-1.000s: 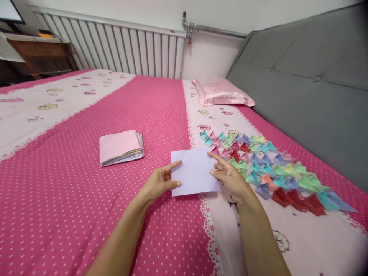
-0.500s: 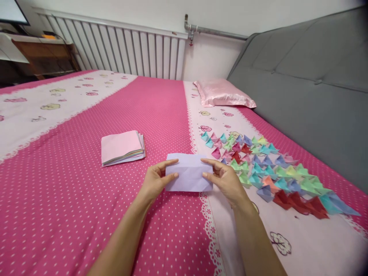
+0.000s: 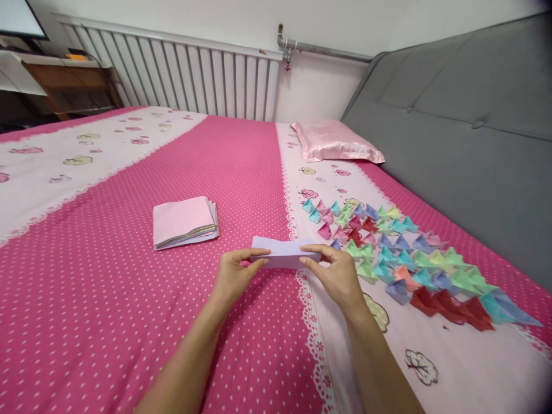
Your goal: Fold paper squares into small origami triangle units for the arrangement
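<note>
The location is a home bedroom, identified by the polka-dot bedsheet (image 3: 107, 310), satin pillow (image 3: 338, 141), tufted headboard (image 3: 466, 132) (upper right) and radiator (image 3: 185, 75) (upper left).

the left grip (image 3: 233, 273) hides part of the lilac paper (image 3: 283, 256); the left edge cuts the monitor (image 3: 17, 20).

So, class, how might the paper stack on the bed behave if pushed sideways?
The paper stack would probably slip apart, since its sheets sit unevenly and no band shows. Lying flat and low, it seems unlikely to tip or roll. Being thin, its sheets likely bend easily.
</note>
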A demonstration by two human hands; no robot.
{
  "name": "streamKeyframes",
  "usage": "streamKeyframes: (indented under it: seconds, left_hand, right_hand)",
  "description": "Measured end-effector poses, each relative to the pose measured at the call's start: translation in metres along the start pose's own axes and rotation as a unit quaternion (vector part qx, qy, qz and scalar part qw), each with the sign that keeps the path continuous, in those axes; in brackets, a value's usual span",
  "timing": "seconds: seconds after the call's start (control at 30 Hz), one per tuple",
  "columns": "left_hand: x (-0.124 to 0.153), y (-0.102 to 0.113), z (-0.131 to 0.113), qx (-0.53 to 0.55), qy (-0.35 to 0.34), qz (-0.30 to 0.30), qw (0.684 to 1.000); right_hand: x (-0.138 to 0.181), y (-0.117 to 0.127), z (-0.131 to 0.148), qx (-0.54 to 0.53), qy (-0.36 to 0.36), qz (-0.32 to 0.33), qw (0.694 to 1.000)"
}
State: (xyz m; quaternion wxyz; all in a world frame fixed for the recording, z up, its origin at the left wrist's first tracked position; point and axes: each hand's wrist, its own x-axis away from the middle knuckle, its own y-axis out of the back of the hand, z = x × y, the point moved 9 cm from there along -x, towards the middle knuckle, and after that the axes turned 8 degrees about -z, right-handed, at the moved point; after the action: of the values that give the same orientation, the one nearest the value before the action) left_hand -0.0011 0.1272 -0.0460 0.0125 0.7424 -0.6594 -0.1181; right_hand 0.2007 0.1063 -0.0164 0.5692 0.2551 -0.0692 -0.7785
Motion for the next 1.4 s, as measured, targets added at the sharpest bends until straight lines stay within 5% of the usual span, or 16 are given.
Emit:
streamKeyframes:
  seconds: [0.33, 0.67, 0.87, 1.17, 1.4]
  left_hand:
    - [-0.002, 0.016, -0.024, -0.063, -0.123, -0.069, 0.988]
    - [0.005, -0.008, -0.025, -0.037, -0.115, 0.030, 0.992]
    - [0.004, -0.006, -0.027, -0.010, -0.118, 0.027, 0.993]
    - [-0.003, 0.010, -0.017, 0.074, -0.028, -0.012, 0.997]
    - [0.003, -0.001, 0.010, 0.137, 0.123, 0.009, 0.983]
  right_hand:
    - [-0.002, 0.007, 0.003, 0.026, 0.050, -0.049, 0.997]
    - [0.011, -0.016, 0.036, 0.093, 0.152, 0.026, 0.984]
    - [0.014, -0.019, 0.043, 0.131, 0.190, 0.017, 0.973]
    - [-0.006, 0.025, 0.017, 0.096, 0.131, -0.040, 0.986]
    - [0.000, 0.005, -0.007, -0.150, -0.087, 0.014, 0.985]
